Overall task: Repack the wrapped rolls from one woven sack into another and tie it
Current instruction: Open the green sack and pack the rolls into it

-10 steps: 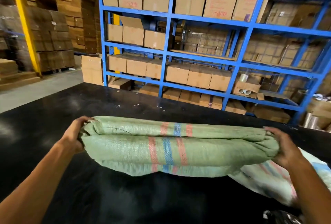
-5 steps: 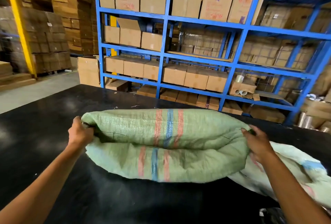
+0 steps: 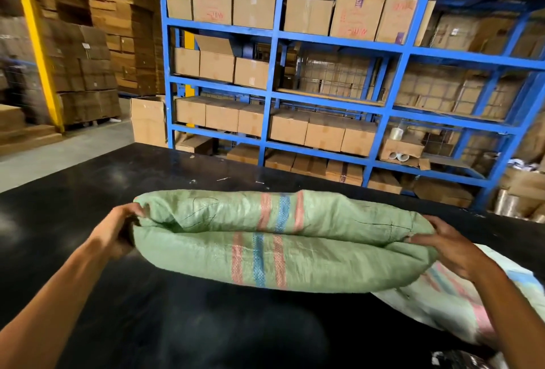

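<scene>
A green woven sack (image 3: 206, 253) with red and blue stripes is held just above the black table (image 3: 73, 200), its mouth spread into a long slit. My left hand (image 3: 118, 230) grips the sack's left corner. My right hand (image 3: 442, 244) grips its right corner. A second, paler woven sack (image 3: 454, 301) with pink and blue stripes lies on the table under my right forearm. No wrapped rolls are visible; the inside of both sacks is hidden.
Blue steel shelving (image 3: 274, 79) filled with cardboard boxes stands just beyond the table's far edge. Stacked cartons (image 3: 82, 67) and a yellow post (image 3: 35, 44) are at the back left. Clear tape rolls (image 3: 507, 200) sit on the floor at the right. A dark shiny object (image 3: 460, 360) shows at the bottom right.
My hands pulled the sack's mouth together, then spread it wide again. The sack's upper lip has puffed up and the mouth is now a longer slit.
</scene>
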{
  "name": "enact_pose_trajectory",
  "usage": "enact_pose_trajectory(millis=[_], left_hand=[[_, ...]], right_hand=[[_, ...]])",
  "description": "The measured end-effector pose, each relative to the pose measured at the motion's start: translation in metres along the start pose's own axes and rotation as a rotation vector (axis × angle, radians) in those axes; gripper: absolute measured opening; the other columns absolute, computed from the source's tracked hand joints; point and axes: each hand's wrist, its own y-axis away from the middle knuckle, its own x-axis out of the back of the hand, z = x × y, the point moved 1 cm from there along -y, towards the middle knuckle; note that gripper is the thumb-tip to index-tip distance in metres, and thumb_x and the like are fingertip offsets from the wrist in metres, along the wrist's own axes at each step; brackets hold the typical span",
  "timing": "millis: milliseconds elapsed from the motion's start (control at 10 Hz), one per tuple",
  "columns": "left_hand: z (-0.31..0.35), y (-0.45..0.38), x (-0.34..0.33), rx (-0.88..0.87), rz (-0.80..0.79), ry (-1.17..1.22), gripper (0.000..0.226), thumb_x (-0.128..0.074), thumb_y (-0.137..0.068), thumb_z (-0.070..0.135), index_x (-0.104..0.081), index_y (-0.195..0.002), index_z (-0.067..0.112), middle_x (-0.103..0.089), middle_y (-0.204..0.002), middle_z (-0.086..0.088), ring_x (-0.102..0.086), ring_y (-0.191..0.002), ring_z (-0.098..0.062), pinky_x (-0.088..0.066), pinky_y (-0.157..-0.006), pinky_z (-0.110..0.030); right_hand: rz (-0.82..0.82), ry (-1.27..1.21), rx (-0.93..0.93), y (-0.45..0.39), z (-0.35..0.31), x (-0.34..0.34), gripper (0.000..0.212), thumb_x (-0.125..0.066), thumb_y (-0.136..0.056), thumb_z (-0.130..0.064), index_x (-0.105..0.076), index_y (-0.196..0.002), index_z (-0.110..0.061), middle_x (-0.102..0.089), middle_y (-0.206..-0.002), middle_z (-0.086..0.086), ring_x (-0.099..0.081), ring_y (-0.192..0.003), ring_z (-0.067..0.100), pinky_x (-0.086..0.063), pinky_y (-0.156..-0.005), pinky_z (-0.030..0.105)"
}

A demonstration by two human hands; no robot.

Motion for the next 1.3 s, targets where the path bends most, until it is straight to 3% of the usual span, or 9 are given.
enact_pose_trajectory(millis=[200,300,500,600,700,800,900,1100,1300], left_hand=[[0.002,-0.011,-0.012,-0.376,0.164,-0.553,0.019,-0.072,-0.077,0.007,-0.062,-0.092,0.013,-0.066,-0.087,-0.012,-0.064,-0.083,-0.031,-0.054,-0.078,-0.042],[-0.006,-0.018,-0.013,-0.373,0.281,-0.584,0.013,-0.067,-0.078,0.007,-0.064,-0.089,0.012,-0.067,-0.089,-0.014,-0.064,-0.084,-0.032,-0.055,-0.074,-0.042],[-0.007,-0.007,-0.048,-0.276,0.226,-0.237,0.019,-0.041,-0.088,0.004,-0.057,-0.079,-0.002,-0.059,-0.076,-0.016,-0.054,-0.060,-0.025,-0.049,-0.048,-0.021],[-0.002,0.008,-0.048,-0.053,0.089,0.019,0.025,-0.041,-0.085,0.021,-0.058,-0.068,0.011,-0.063,-0.057,-0.009,-0.056,-0.057,-0.024,-0.050,-0.058,-0.031],[0.011,0.010,-0.025,0.016,0.082,0.197,0.019,-0.040,-0.080,0.022,-0.053,-0.067,0.017,-0.061,-0.055,-0.003,-0.053,-0.064,-0.024,-0.045,-0.063,-0.032],[0.019,0.013,-0.014,-0.054,-0.012,0.211,0.017,-0.043,-0.076,0.023,-0.058,-0.074,0.015,-0.063,-0.069,-0.004,-0.057,-0.070,-0.025,-0.047,-0.068,-0.033],[0.021,0.011,-0.013,-0.161,-0.188,0.027,0.028,-0.056,-0.068,0.019,-0.062,-0.092,0.006,-0.067,-0.084,-0.014,-0.063,-0.078,-0.029,-0.050,-0.074,-0.038],[0.018,-0.004,-0.021,-0.488,0.226,-0.789,0.034,-0.074,-0.078,0.011,-0.053,-0.103,0.001,-0.060,-0.094,-0.018,-0.057,-0.081,-0.030,-0.046,-0.064,-0.035],[0.004,0.000,-0.042,-0.552,0.401,-0.715,0.033,-0.057,-0.087,0.008,-0.046,-0.117,0.002,-0.056,-0.100,-0.021,-0.058,-0.087,-0.037,-0.045,-0.068,-0.037]], right_hand=[[0.426,0.630,0.150,-0.013,-0.004,-0.014,0.013,-0.068,-0.081,-0.011,-0.061,-0.091,-0.006,-0.065,-0.104,0.023,-0.056,-0.086,0.033,-0.043,-0.073,0.036],[0.432,0.411,0.093,-0.011,-0.005,-0.029,0.037,-0.064,-0.086,-0.010,-0.056,-0.121,0.001,-0.060,-0.121,0.022,-0.057,-0.107,0.038,-0.045,-0.091,0.042],[0.113,-0.221,-0.221,-0.001,-0.014,-0.064,0.020,-0.045,-0.096,-0.009,-0.059,-0.108,0.000,-0.061,-0.094,0.014,-0.058,-0.082,0.025,-0.047,-0.074,0.036],[0.112,-0.321,-0.280,0.002,-0.014,-0.048,0.028,-0.066,-0.083,-0.027,-0.063,-0.097,-0.003,-0.063,-0.086,0.014,-0.060,-0.075,0.028,-0.049,-0.072,0.038],[0.119,-0.544,-0.255,-0.008,-0.006,0.009,0.087,-0.086,0.004,-0.021,-0.069,-0.081,-0.010,-0.069,-0.064,0.016,-0.067,-0.052,0.032,-0.055,-0.046,0.041],[0.048,-0.595,-0.109,0.007,-0.025,0.027,0.036,-0.086,-0.027,-0.028,-0.074,-0.057,-0.013,-0.070,-0.058,0.008,-0.067,-0.046,0.022,-0.055,-0.045,0.036],[0.071,-0.312,-0.086,0.006,-0.029,0.024,0.023,-0.056,-0.085,-0.011,-0.077,-0.075,-0.008,-0.072,-0.064,0.007,-0.069,-0.055,0.020,-0.058,-0.050,0.030],[0.344,0.396,0.034,-0.024,-0.002,0.023,0.040,-0.075,-0.074,-0.018,-0.065,-0.111,-0.007,-0.066,-0.114,0.017,-0.062,-0.100,0.035,-0.050,-0.093,0.047],[0.387,0.167,0.138,-0.011,-0.018,-0.028,0.070,-0.061,-0.089,-0.018,-0.026,-0.150,-0.019,-0.036,-0.151,0.012,-0.039,-0.134,0.032,-0.035,-0.109,0.045]])
